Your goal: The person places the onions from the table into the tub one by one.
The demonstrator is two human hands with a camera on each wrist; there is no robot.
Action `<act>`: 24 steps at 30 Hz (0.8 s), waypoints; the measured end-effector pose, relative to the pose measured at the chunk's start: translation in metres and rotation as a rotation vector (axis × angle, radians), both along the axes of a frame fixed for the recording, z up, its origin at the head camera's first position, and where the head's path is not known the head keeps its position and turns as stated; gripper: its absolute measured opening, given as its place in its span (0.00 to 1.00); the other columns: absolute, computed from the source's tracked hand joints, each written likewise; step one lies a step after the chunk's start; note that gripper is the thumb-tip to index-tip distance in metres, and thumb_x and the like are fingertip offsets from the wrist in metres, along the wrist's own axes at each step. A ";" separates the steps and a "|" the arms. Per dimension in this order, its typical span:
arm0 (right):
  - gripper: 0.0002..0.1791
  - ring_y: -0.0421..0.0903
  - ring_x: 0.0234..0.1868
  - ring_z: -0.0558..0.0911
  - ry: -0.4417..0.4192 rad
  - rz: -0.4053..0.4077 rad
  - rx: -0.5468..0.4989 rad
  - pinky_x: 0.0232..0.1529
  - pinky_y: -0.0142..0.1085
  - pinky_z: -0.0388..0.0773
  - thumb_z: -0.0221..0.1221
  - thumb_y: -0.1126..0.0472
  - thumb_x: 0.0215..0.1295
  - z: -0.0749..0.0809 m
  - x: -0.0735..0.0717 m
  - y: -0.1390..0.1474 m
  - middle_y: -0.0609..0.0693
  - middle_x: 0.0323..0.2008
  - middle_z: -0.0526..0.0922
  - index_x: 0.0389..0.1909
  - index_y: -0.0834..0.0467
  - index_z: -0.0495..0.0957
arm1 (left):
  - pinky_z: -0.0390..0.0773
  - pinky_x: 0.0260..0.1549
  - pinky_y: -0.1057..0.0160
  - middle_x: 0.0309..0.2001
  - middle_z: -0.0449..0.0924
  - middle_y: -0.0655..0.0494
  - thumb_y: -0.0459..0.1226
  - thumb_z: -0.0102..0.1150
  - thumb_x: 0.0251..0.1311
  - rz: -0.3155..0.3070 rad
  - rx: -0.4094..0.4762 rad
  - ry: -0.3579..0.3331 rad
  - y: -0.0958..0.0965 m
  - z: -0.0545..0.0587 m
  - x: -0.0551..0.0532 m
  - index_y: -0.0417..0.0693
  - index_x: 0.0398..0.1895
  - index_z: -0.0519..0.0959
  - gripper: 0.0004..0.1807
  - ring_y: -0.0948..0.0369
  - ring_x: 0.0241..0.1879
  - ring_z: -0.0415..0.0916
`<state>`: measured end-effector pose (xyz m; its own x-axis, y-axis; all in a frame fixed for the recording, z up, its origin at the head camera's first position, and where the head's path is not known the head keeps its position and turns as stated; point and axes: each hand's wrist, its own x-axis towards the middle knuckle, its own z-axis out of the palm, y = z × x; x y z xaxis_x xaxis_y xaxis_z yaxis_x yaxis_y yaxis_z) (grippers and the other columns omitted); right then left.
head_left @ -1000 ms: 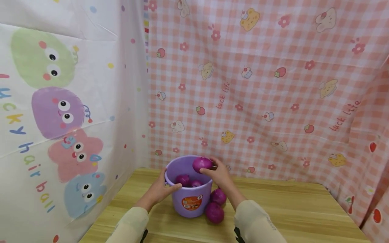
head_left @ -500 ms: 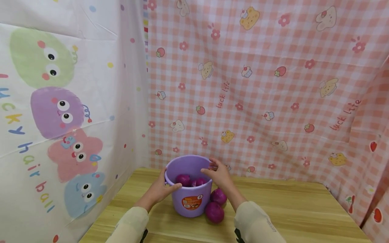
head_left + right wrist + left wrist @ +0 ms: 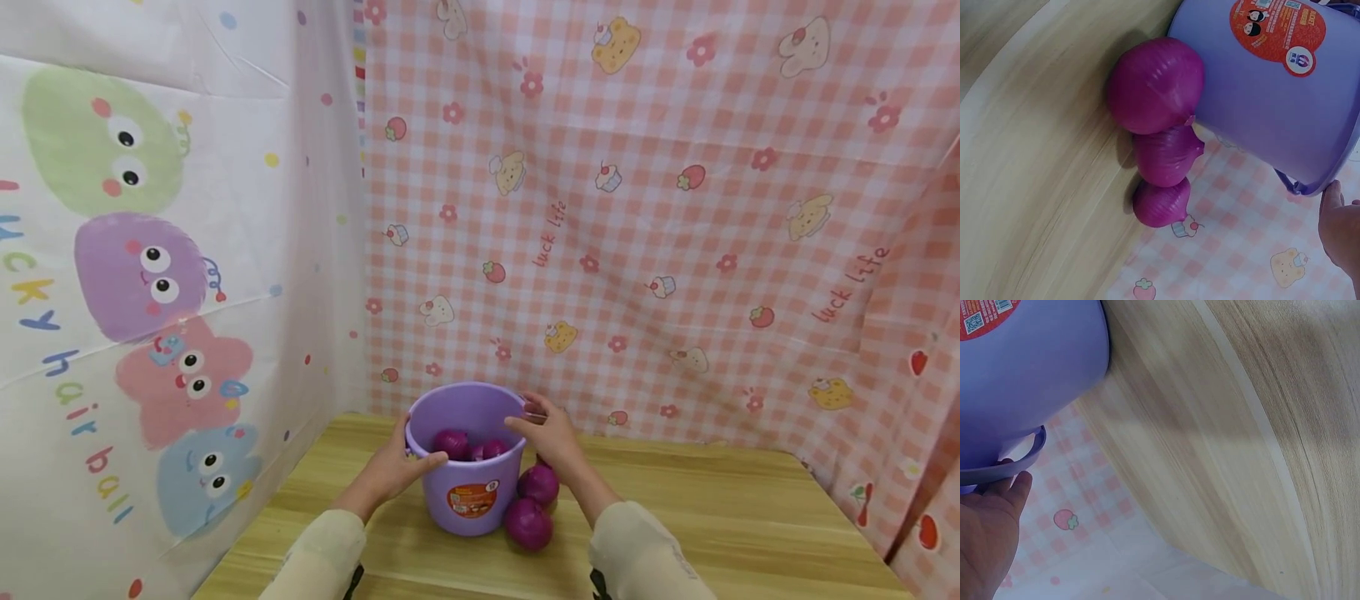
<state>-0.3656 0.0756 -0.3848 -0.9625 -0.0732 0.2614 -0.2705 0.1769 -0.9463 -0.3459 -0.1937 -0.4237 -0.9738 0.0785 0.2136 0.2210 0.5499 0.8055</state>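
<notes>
A purple bucket (image 3: 437, 493) with a red label stands on the table. Inside it lie several purple-red onions, among them one at the left (image 3: 452, 443) and one at the right (image 3: 494, 449). My left hand (image 3: 399, 460) grips the bucket's left side, thumb over the rim and fingers outside by the side lug (image 3: 1037, 449). At the right rim is my right hand (image 3: 555, 435), fingers loosely bent and holding nothing. Three more onions sit in a row right of the bucket: a front one (image 3: 1157, 86), a middle one (image 3: 1166, 156) and a back one (image 3: 1161, 204), mostly hidden in the head view.
The wood-grain table (image 3: 690, 517) stretches to the right and front of the bucket. Behind it hangs a pink checked cloth (image 3: 637, 250); a white cloth with cartoon figures (image 3: 315, 250) hangs along the left side.
The onion in my right hand has been let go into the bucket. The right hand has since drawn slightly right, away from the bucket's opening. My left hand keeps its place on the rim.
</notes>
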 end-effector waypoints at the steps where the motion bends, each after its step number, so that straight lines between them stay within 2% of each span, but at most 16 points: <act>1: 0.35 0.62 0.61 0.76 -0.001 -0.005 0.001 0.61 0.51 0.74 0.68 0.61 0.61 0.000 0.001 0.002 0.68 0.61 0.74 0.68 0.65 0.68 | 0.64 0.64 0.38 0.67 0.67 0.36 0.60 0.70 0.52 0.000 -0.001 0.001 0.000 0.000 0.000 0.48 0.78 0.48 0.58 0.40 0.66 0.65; 13: 0.36 0.61 0.61 0.76 -0.018 -0.044 0.058 0.59 0.48 0.76 0.69 0.57 0.62 -0.003 0.008 0.018 0.66 0.61 0.74 0.68 0.63 0.69 | 0.64 0.64 0.39 0.68 0.65 0.37 0.59 0.71 0.51 -0.001 0.010 0.036 -0.002 -0.004 -0.004 0.46 0.77 0.51 0.58 0.42 0.66 0.66; 21: 0.36 0.64 0.62 0.73 -0.043 -0.040 0.058 0.62 0.53 0.72 0.68 0.57 0.63 -0.017 0.013 0.029 0.69 0.62 0.72 0.68 0.66 0.67 | 0.66 0.63 0.41 0.68 0.63 0.40 0.57 0.73 0.50 -0.009 0.026 0.067 -0.002 -0.004 -0.005 0.45 0.76 0.55 0.55 0.45 0.65 0.66; 24: 0.37 0.63 0.62 0.74 -0.060 -0.047 0.069 0.60 0.53 0.74 0.68 0.56 0.62 -0.023 0.015 0.034 0.68 0.61 0.73 0.68 0.66 0.67 | 0.66 0.63 0.40 0.68 0.63 0.39 0.57 0.73 0.50 -0.008 0.022 0.071 -0.001 -0.003 -0.004 0.45 0.76 0.55 0.55 0.44 0.66 0.65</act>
<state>-0.3506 0.1092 -0.4082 -0.9791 -0.0430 0.1987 -0.2031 0.2531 -0.9459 -0.3499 -0.1945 -0.4264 -0.9554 0.0804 0.2841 0.2824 0.5301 0.7996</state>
